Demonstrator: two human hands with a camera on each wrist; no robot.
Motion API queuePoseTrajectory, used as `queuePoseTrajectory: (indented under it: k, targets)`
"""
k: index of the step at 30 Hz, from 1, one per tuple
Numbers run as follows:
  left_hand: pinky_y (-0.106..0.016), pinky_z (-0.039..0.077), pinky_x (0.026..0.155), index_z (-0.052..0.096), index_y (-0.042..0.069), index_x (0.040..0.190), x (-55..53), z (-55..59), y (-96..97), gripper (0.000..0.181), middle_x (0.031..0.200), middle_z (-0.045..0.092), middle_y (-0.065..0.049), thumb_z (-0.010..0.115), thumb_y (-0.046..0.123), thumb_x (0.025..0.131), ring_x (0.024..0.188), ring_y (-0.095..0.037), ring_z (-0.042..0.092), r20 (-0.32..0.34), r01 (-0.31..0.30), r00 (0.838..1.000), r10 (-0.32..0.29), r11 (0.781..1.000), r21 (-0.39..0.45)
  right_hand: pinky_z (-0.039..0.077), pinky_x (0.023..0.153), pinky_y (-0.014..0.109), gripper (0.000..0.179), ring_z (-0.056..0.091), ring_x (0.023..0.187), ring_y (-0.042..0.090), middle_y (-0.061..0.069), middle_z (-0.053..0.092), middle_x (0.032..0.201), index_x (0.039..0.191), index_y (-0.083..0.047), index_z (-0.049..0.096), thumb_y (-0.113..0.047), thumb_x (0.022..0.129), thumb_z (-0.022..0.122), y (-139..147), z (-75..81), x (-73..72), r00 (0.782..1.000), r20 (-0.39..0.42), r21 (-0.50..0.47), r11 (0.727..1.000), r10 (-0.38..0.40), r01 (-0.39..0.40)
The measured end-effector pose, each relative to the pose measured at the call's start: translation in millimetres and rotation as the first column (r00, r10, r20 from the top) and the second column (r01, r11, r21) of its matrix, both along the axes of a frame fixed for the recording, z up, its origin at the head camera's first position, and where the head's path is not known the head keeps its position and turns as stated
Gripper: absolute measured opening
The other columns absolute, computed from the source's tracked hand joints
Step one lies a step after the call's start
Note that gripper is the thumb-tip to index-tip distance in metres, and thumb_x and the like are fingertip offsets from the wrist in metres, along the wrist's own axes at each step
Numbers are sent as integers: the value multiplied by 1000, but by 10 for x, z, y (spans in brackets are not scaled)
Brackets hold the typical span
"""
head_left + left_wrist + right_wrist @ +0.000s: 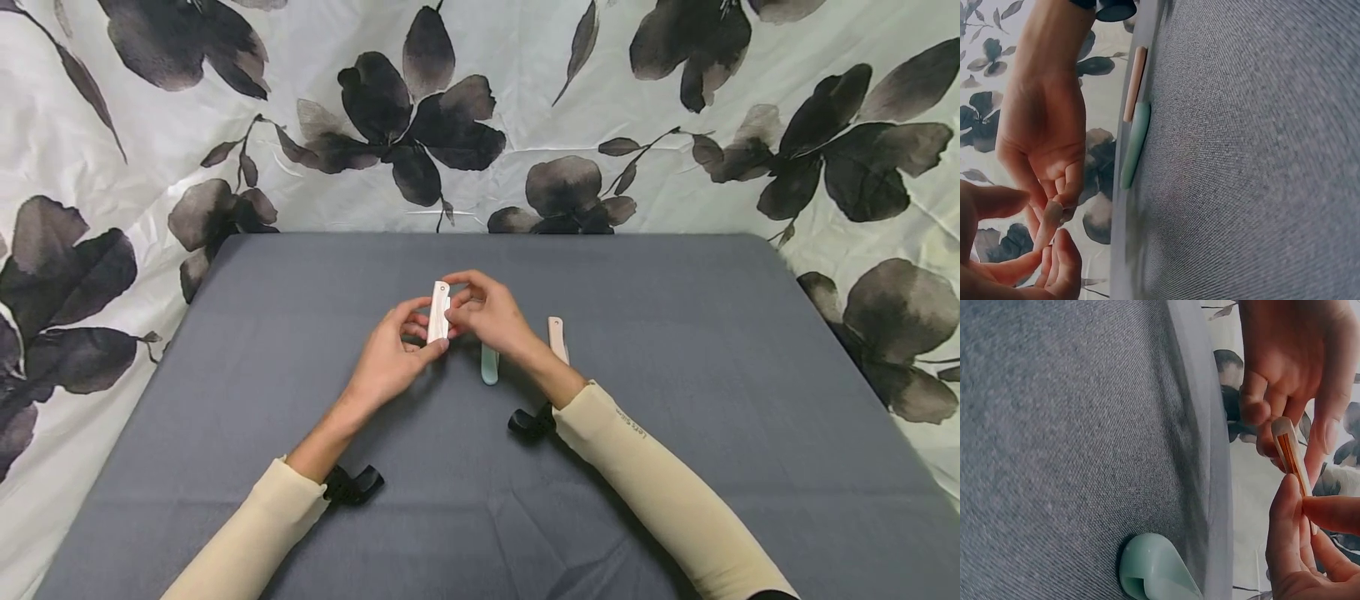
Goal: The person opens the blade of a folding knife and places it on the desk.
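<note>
Raised over the table's middle is a slim white folding tool (438, 312) with a small rivet at its top end. My left hand (390, 350) grips its lower part between thumb and fingers. From the other side my right hand (491, 317) pinches its edge. A narrow slot with an orange-brown inside runs along the tool (1291, 453) in the right wrist view. What the right fingertips cover there is hidden. A mint-green tool (489, 365) of similar shape lies under the right hand, partly hidden by it. Beside the right wrist lies a pale pink one (557, 337), also with a rivet.
A grey cloth covers the table (675, 333), with creases near the front. Behind it hangs a white curtain (540, 75) with dark flowers. Black wrist cameras sit under the left sleeve cuff (300, 487) and the right sleeve cuff (588, 412).
</note>
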State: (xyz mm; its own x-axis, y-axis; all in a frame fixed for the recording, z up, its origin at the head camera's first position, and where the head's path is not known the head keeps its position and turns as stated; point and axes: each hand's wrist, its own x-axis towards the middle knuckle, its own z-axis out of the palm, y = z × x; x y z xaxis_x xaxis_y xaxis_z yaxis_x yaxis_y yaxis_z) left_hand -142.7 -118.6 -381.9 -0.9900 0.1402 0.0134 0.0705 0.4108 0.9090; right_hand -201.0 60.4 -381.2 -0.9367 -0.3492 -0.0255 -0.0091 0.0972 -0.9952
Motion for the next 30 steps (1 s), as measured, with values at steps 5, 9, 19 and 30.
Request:
queuePoseTrajectory:
  k: [5,9,19,30]
  targets:
    - [-23,57,79,49,7,151,4,-38,-2,58,133,61,-20,69,7,97,117,-32,66,47,1,999,-7,992,129,64,82,52,49,72,77,12,13,63,96,141,-6,58,8,95,65,18,-32,33,1000,15,-16,1000,-5,5]
    - [-18,55,78,50,9,152,-3,-44,-7,59,132,63,-21,68,1,96,115,-32,68,46,-11,999,3,986,169,65,76,42,48,72,78,13,13,63,96,140,-5,59,8,95,66,11,-29,39,1000,17,-37,999,0,1]
    - [-24,57,78,52,12,151,29,-35,-26,62,126,66,-20,69,-2,94,105,-24,71,85,-24,996,6,978,205,63,69,33,47,69,75,14,12,64,95,138,-1,62,9,93,65,34,4,29,998,46,-16,999,30,-30]
    - [-24,58,78,55,10,149,49,-56,-38,61,120,67,-20,69,-6,92,95,-14,70,102,-9,995,-16,970,242,63,73,41,46,67,72,16,10,66,95,136,-2,64,8,91,64,131,18,10,994,32,51,993,102,-103]
